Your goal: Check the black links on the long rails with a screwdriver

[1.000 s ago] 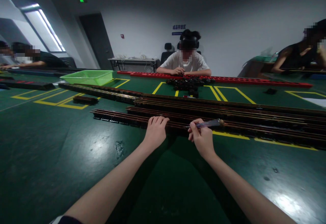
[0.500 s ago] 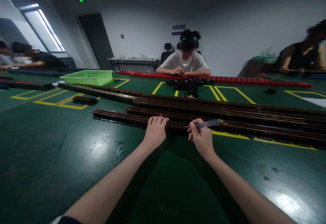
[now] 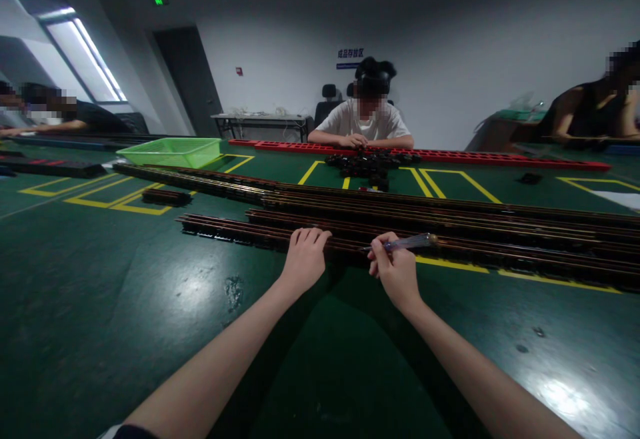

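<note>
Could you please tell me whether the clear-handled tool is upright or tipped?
Tipped: the right hand holds the tool nearly level, pointing sideways.

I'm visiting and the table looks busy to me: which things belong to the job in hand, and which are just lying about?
In the job, it seems:
Clear-handled tool, in the right fingers
Nearest long dark strips, under the left fingers

Apparently just lying about:
Green basket
Red slotted strips
White sheet
Short dark bundle
</note>
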Available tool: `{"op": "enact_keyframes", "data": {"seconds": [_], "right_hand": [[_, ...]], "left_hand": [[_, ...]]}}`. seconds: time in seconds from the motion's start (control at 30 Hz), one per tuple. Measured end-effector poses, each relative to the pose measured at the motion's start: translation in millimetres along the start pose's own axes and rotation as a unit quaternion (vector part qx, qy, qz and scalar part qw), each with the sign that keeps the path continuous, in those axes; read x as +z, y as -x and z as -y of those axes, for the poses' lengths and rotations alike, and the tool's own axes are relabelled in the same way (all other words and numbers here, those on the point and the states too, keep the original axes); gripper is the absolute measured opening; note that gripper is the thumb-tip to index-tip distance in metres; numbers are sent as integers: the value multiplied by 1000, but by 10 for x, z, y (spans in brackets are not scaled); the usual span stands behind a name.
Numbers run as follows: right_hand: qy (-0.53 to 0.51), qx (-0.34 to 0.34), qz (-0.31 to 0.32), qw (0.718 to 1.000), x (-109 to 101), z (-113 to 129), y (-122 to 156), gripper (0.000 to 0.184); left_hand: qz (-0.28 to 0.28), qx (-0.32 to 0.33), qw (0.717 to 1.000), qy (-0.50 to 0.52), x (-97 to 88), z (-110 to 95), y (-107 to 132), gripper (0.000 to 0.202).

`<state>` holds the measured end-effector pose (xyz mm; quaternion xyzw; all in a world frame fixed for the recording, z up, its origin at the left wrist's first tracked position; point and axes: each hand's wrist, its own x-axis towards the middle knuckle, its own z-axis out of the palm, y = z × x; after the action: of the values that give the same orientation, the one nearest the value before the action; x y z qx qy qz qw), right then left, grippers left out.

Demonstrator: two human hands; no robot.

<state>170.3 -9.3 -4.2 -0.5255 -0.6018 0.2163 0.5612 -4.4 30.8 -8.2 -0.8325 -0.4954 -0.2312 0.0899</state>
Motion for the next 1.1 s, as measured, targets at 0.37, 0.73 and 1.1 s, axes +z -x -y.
{"op": "enact_keyframes", "data": {"seconds": [0.37,0.73,1.1], "right_hand": [[5,-1,4,1000,0,-9,-4,28],[8,-7,3,1000,2,-22,-6,26],[9,-9,8,1000,-1,-14,-2,27]], "left_hand": [[1,0,1000,1,6,3,-1,42],[-1,-1,1000,-4,13,8,-1,41],[1,1,1000,2,5,10,0,42]]}}
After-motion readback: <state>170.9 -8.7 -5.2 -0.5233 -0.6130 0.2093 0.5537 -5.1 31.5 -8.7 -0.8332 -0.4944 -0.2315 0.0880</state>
